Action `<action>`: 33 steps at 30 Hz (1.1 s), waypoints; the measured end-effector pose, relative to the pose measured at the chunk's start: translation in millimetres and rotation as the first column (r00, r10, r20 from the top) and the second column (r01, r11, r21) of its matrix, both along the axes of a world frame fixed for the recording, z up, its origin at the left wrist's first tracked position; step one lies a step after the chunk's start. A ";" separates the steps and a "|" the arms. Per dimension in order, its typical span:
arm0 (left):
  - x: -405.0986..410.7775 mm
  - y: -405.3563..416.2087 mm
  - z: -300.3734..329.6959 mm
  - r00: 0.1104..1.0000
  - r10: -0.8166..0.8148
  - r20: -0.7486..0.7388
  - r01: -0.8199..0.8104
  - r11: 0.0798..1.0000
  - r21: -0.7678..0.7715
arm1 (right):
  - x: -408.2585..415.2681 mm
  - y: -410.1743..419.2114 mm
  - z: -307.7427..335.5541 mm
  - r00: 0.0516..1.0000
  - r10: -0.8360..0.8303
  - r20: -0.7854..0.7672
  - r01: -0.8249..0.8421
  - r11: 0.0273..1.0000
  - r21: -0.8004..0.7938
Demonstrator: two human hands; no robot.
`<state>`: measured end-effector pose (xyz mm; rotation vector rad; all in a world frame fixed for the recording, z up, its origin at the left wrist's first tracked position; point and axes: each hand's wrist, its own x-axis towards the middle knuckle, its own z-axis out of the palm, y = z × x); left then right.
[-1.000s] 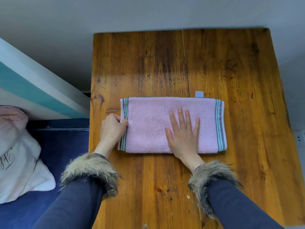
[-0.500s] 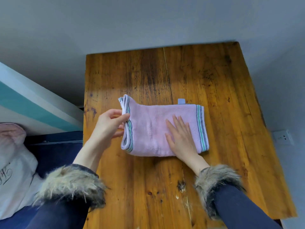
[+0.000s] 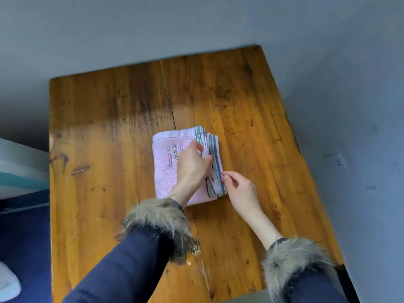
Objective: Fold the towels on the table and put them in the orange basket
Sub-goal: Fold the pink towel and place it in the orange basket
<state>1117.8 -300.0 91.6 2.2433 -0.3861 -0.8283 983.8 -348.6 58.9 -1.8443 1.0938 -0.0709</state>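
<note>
Wooden table (image 3: 109,132) is bearing the towel (image 3: 166,171); left hand (image 3: 192,167) is gripping its striped edge, right hand (image 3: 240,191) pinching alongside.

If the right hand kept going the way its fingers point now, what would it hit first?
The right hand points up-left, fingertips already at the striped edge of the pink towel. It would meet that stacked edge first, then probably the left hand resting on top; depth is unclear.

Worn wooden table (image 3: 109,132), grey wall (image 3: 175,22) — wall socket (image 3: 335,161)
</note>
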 end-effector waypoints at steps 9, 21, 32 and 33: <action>-15.4 -9.5 -22.7 0.994 -0.104 -0.016 0.104 0.994 -0.036 | -0.4 -11.8 -9.6 0.999 -0.018 0.039 0.014 0.995 0.099; 6.2 68.0 -54.9 0.641 -0.541 0.544 0.374 0.840 0.393 | 49.4 -4.7 -12.7 0.991 0.121 -0.058 -0.134 0.884 -0.447; 7.3 68.1 -80.3 0.633 -0.554 0.541 0.362 0.829 0.425 | 53.5 -13.6 -59.0 0.874 0.335 -0.353 -0.479 0.719 -0.504; 8.1 68.2 -80.4 0.636 -0.571 0.520 0.379 0.817 0.434 | 54.8 -13.0 -56.8 0.862 0.338 -0.378 -0.496 0.720 -0.486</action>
